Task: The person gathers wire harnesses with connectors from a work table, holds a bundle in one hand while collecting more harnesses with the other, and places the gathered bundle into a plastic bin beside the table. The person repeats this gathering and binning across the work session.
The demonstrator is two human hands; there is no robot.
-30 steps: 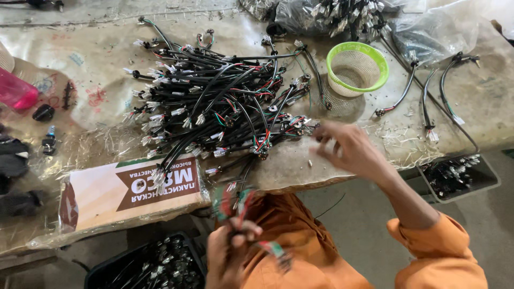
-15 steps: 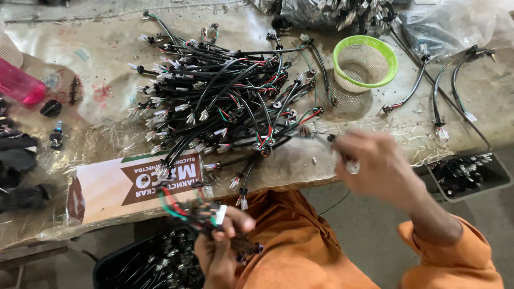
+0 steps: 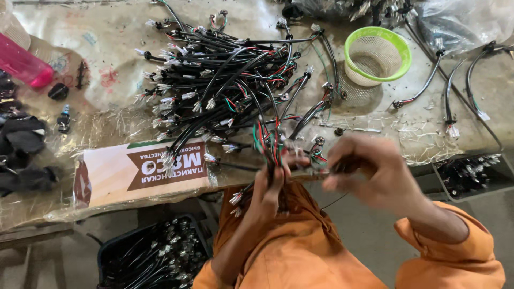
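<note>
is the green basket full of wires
No, the green basket on the table looks empty inside, while the pile of wires lies beside it.

green mesh basket, pink bottle, printed cardboard box, black crate

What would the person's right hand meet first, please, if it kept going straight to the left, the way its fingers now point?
Most likely the bunch of wire leads that the left hand holds up: the right hand points its blurred fingers at it, almost touching. Depth is unclear, so it might pass slightly in front.
</note>
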